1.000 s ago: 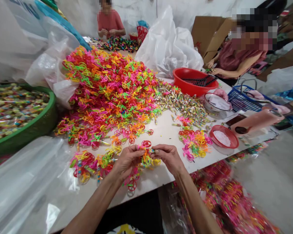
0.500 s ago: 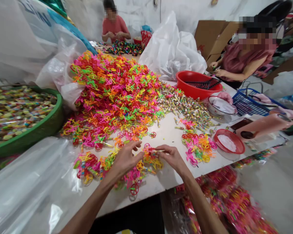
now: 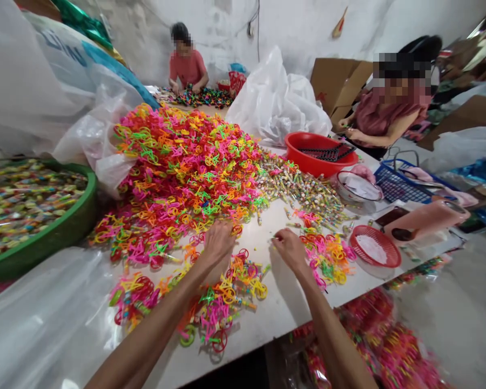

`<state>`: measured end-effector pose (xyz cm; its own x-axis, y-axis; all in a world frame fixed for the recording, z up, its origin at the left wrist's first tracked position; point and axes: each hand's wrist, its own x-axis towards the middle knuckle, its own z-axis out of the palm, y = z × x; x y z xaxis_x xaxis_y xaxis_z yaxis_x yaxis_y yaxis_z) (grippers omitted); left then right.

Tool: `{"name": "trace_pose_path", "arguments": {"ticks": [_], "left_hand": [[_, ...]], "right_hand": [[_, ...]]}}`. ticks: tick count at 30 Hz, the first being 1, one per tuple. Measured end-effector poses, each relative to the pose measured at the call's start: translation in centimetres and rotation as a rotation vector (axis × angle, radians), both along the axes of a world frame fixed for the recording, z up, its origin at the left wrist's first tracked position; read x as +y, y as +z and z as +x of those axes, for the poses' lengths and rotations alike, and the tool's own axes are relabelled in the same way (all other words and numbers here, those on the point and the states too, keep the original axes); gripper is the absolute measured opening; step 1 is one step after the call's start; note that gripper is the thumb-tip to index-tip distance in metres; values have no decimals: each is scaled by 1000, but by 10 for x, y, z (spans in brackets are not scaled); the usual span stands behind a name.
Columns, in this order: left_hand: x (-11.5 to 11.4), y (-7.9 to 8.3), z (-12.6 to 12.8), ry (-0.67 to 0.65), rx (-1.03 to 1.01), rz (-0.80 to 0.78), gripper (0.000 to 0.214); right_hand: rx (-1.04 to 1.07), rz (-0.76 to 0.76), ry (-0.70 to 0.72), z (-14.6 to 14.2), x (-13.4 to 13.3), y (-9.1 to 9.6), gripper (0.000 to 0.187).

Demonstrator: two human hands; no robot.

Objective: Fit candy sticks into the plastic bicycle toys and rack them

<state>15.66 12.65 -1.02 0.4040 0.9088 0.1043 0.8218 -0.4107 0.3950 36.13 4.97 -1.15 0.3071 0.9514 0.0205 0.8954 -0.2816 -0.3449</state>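
Observation:
My left hand (image 3: 219, 241) reaches to the front edge of a big heap of bright plastic toy bicycles (image 3: 186, 156). Its fingers are curled together, with a toy's round wheel (image 3: 237, 230) at the fingertips. To the right, above bare white tabletop, my right hand (image 3: 290, 247) is closed in a pinch. A tiny pale-green bit shows at its fingertips, too small to name. Between and below my forearms lies a looser group of toys joined with candy-filled tubes (image 3: 243, 302). More filled tubes (image 3: 303, 186) are spread beyond my right hand.
A small toy pile (image 3: 330, 256) and a red basket (image 3: 375, 246) are at right. Behind stand a red basin (image 3: 319, 154), a bowl (image 3: 358, 186) and a blue basket (image 3: 400, 181). A green tub (image 3: 89, 200) is at left. Two people (image 3: 188, 67) (image 3: 389, 116) work across the table.
My hands were close together over the loose toys and have moved apart. The left went forward to the heap; the right shifted slightly forward. The view tilted up a little.

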Motion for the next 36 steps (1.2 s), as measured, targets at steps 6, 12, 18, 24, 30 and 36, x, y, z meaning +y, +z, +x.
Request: {"name": "trace_pose_path", "arguments": {"ticks": [6, 12, 18, 24, 30, 36], "left_hand": [[-2, 23, -11, 166, -595, -307, 17], [-7, 16, -22, 324, -1206, -605, 23], [-17, 21, -36, 373, -1404, -749, 28], [-31, 26, -29, 353, -1549, -967, 17], [-31, 40, -26, 323, -1858, -1123, 9], [-43, 42, -18, 347, -1787, -964, 11]], "right_hand": [[-96, 135, -321, 26, 17, 24, 31], [277, 23, -131, -27, 94, -1, 25], [523, 80, -133, -37, 61, 6, 19], [1449, 168, -24, -76, 9, 29, 16], [1328, 63, 6, -99, -4, 35, 28], [1296, -62, -14, -113, -7, 30, 15]]}}
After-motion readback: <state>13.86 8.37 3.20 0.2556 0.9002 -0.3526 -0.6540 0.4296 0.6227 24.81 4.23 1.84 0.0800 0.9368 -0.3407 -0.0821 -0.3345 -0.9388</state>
